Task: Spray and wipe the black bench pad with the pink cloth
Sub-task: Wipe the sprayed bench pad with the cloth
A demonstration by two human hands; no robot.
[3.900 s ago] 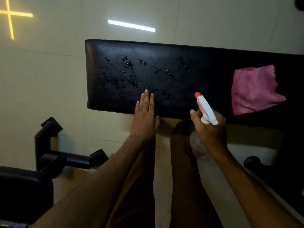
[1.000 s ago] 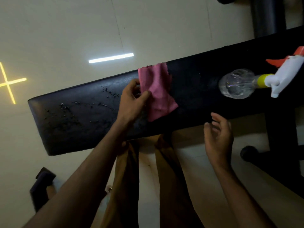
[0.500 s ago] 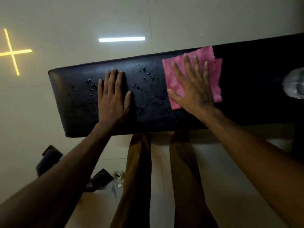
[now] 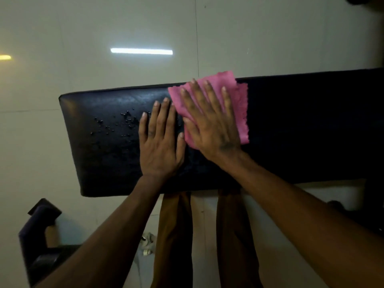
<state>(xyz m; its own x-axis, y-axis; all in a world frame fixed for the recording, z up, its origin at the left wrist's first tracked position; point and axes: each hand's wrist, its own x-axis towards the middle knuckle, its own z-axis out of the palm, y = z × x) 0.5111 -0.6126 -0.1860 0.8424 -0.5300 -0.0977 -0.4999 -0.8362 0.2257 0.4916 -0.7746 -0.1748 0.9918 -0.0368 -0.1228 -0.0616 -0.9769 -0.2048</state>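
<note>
The black bench pad (image 4: 301,125) runs across the middle of the view, with water droplets (image 4: 116,123) beaded on its left part. The pink cloth (image 4: 239,100) lies flat on the pad near its far edge. My right hand (image 4: 209,123) presses flat on the cloth with fingers spread. My left hand (image 4: 160,140) rests flat and empty on the pad just left of the cloth, its fingers touching the cloth's left edge. The spray bottle is out of view.
Pale tiled floor (image 4: 124,23) surrounds the bench. Black gym equipment (image 4: 39,235) stands at the lower left, and a dark frame part (image 4: 340,208) sits under the bench at the right. My legs in brown trousers (image 4: 176,235) stand against the bench's near edge.
My right hand has slid the pink cloth leftward across the pad until it meets my left hand. The spray bottle at the right has left the view.
</note>
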